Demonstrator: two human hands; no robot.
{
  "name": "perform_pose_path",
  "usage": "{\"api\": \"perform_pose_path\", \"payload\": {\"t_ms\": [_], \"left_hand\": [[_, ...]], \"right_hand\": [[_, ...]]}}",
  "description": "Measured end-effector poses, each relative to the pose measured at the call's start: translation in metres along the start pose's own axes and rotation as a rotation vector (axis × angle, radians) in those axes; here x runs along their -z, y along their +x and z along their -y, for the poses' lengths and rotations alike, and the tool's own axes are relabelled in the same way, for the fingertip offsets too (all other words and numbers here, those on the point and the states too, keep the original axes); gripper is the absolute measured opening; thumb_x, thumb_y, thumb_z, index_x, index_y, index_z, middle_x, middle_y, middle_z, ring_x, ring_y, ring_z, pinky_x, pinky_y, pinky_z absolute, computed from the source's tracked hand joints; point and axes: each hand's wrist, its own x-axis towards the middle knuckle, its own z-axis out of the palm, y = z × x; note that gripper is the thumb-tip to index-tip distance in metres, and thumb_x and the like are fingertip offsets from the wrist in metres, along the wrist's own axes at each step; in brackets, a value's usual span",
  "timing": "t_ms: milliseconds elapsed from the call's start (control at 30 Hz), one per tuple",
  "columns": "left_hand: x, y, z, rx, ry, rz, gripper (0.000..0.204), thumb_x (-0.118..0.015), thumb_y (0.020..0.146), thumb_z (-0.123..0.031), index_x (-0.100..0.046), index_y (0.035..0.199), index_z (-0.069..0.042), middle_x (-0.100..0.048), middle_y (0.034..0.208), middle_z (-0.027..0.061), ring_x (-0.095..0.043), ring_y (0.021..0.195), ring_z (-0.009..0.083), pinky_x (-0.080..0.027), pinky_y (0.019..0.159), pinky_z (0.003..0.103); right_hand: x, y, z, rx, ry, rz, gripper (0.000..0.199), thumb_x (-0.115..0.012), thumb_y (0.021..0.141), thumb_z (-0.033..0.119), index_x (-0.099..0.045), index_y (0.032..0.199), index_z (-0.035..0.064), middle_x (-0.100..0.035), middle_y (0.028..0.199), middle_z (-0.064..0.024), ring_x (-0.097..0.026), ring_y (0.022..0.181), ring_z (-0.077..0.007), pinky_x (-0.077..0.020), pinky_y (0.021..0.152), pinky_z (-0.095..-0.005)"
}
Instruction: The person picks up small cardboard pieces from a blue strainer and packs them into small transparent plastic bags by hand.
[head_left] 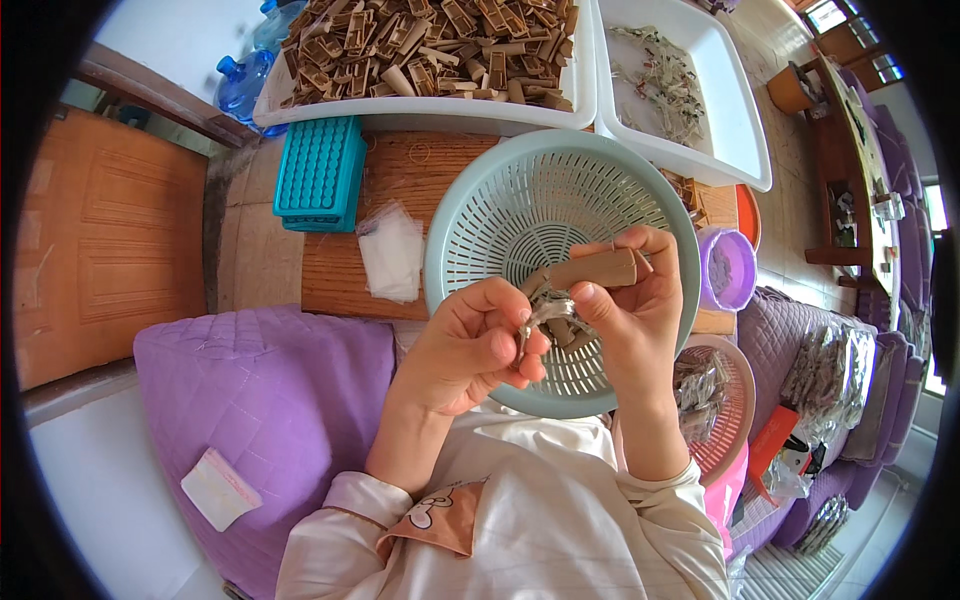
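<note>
Both hands are held over a grey-green colander (475,200), close together. My right hand (640,310) grips a brown plastic casing (600,268), a long curved piece lying sideways between thumb and fingers. My left hand (475,350) pinches a small silvery metal piece (548,308), which sits just under the casing and reaches to the right thumb. Whether the metal piece and the casing are joined cannot be made out. More brown casings (568,335) lie in the colander below the hands, partly covered by them.
Behind the colander stand a white tub (585,60) heaped with brown casings and a white tray (740,130) with metal bits. Around it are a teal crate (318,170), clear bags (392,255), a purple basket (740,268) and a pink basket (740,420) holding bagged metal parts.
</note>
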Motion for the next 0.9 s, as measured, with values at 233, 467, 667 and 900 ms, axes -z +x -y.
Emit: {"api": "perform_pose_path", "payload": {"t_ms": [233, 467, 667, 900], "left_hand": [[-0.011, 0.002, -0.001, 0.115, 0.397, -0.112, 0.015, -0.064, 0.075, -0.002, -0.054, 0.085, -0.001, -0.061, 0.075, 0.008, -0.061, 0.065, 0.0139, -0.048, 0.056, 0.023], [-0.013, 0.002, 0.006, -0.325, 1.252, -0.382, 0.017, -0.065, 0.072, -0.001, -0.054, 0.084, 0.0, -0.061, 0.075, 0.0046, -0.059, 0.066, 0.0099, -0.047, 0.059, 0.022], [-0.003, 0.003, 0.009, -0.543, 1.357, -0.529, 0.017, -0.065, 0.072, -0.002, -0.054, 0.085, -0.001, -0.059, 0.076, 0.0068, -0.058, 0.063, 0.0127, -0.047, 0.058, 0.025], [0.014, 0.002, -0.005, -0.646, 1.543, -0.737, 0.017, -0.064, 0.076, -0.008, -0.051, 0.084, -0.001, -0.058, 0.08, 0.0057, -0.056, 0.067, 0.0105, -0.045, 0.058, 0.021]], "right_hand": [[0.001, 0.008, 0.004, -0.038, 0.109, 0.089, 0.041, -0.063, 0.076, 0.001, -0.036, 0.107, 0.0038, -0.056, 0.095, -0.0142, -0.057, 0.086, -0.0172, -0.0486, 0.073, -0.0261], [0.015, 0.013, 0.008, -0.229, -0.366, 0.346, 0.038, -0.055, 0.082, 0.005, -0.038, 0.116, 0.0011, -0.056, 0.093, -0.0097, -0.056, 0.078, -0.0106, -0.0451, 0.067, -0.0236], [0.014, 0.005, -0.009, -0.373, -0.232, 0.41, 0.035, -0.052, 0.083, 0.002, -0.04, 0.116, 0.0013, -0.058, 0.093, -0.0098, -0.055, 0.078, -0.0096, -0.0449, 0.065, -0.0216], [0.018, 0.0, -0.017, -0.143, -0.285, 0.02, 0.025, -0.052, 0.082, 0.0, -0.053, 0.108, -0.0017, -0.058, 0.092, -0.0054, -0.054, 0.077, -0.0067, -0.0458, 0.067, -0.0195]]}}
